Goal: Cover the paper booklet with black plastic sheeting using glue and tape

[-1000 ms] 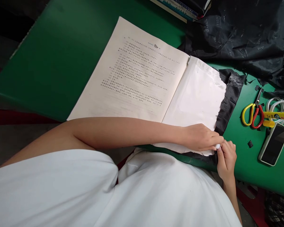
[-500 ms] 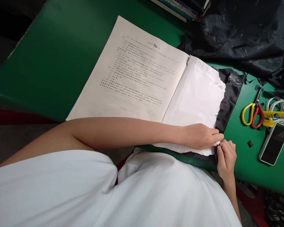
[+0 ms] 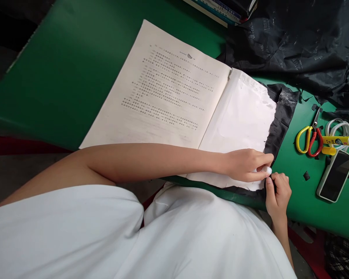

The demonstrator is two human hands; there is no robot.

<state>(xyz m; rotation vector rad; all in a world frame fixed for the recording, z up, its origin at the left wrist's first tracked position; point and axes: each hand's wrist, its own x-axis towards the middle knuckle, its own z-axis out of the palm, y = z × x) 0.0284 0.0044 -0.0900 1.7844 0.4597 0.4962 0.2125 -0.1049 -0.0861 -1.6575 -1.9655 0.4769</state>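
A book (image 3: 168,81) lies spread on the green table, a printed page on the left and a white inner cover (image 3: 241,112) on the right. Black plastic sheeting (image 3: 282,118) sticks out beyond the cover's right edge and shows along its near edge. Over the cover's near right corner, my left hand (image 3: 244,164) has its fingers curled around a small white round-ended thing (image 3: 266,170), its kind unclear. My right hand (image 3: 278,192) is closed at that same corner, pinching the black sheeting, its thumb close to the white thing.
To the right are scissors (image 3: 310,139) with yellow and red handles, a yellow tube (image 3: 336,141), a yellow cap (image 3: 328,150), a clear coil (image 3: 340,126) and a phone (image 3: 336,176). Crumpled black plastic (image 3: 293,42) and stacked books (image 3: 218,11) lie at the back.
The fingers of my left hand have spread somewhat, and more of the white thing shows between them. My right hand stays at the corner.
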